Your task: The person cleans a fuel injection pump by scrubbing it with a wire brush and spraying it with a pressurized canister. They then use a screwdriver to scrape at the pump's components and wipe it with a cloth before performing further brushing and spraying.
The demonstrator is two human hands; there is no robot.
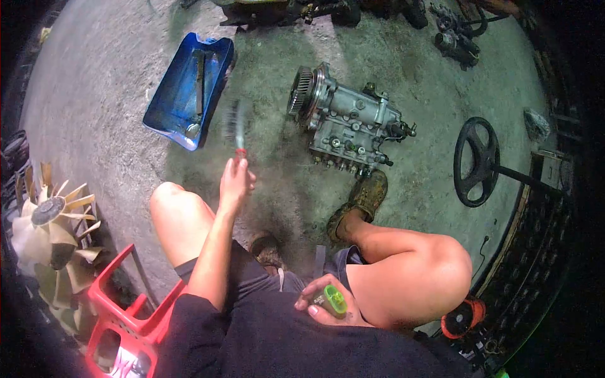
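Note:
My left hand point(236, 184) is closed around the red handle of a brush point(238, 129), its dark bristles smeared by motion. The brush is over the floor between the blue tray point(162, 129) and a metal injection pump point(350, 120) with a toothed gear at its left end. Low in my lap, against my right thigh, my right hand point(331, 309) is wrapped around a small dark object with a bright green end point(336, 300); its exact kind is unclear. The pump lies on the concrete just beyond my right shoe point(362, 201).
Inside the blue tray is a long flat bar point(200, 82). A black steering wheel point(476, 162) stands at the right. Cream fan blades point(50, 230) and a red plastic chair point(129, 309) are at the left. Greasy machine parts point(457, 44) lie at the back.

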